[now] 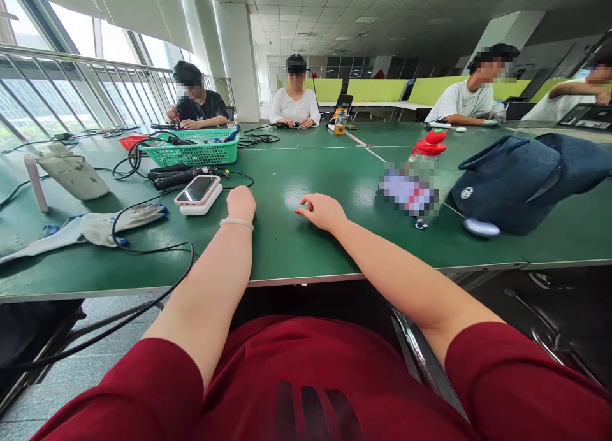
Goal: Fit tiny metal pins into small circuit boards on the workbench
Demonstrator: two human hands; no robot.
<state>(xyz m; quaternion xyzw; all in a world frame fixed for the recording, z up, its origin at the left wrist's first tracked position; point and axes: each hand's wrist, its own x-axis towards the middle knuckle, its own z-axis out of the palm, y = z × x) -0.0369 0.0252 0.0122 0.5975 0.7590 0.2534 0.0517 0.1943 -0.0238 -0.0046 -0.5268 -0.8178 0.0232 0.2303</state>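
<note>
My left hand [241, 202] rests on the green table [287, 250], curled into a loose fist; nothing shows in it, and a pale band circles the wrist. Just left of it lies a phone [199, 190] on top of a white case-like block [203, 206]. To the right, my right hand [325, 211] also rests on the table. Its fingers are bent, with a gap between thumb and forefinger, and it holds nothing. Red polish shows on its nails. The two hands are apart and touch no object but the table.
Left are work gloves [109, 226], a beige bottle [76, 172], a looping black cable [184, 272], black tool-like rods [179, 177] and a green basket [194, 151]. Right are a red-lidded bottle [429, 149] and a navy bag [516, 183]. Several people sit across the table.
</note>
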